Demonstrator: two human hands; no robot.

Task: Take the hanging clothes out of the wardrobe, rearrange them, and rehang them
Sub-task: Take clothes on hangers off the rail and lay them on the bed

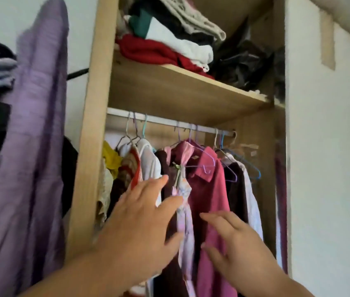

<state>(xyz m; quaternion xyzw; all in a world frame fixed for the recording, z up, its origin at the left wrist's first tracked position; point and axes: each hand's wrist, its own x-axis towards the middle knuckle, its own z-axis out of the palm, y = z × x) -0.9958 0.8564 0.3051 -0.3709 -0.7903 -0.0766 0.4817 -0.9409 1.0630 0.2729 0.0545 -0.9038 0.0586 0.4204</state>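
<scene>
Several garments hang on wire hangers from a white rail inside the wooden wardrobe. In the middle hang a magenta collared shirt and a pale floral lilac garment; a white top and a yellow piece hang further left. My left hand reaches in with fingers spread, fingertips at the dark and lilac garments. My right hand is held with straight fingers in front of the magenta shirt. Neither hand grips anything.
A shelf above the rail carries folded red, white, green and grey clothes and a dark bundle. A purple garment hangs outside the wardrobe on the left. A white door panel stands at the right.
</scene>
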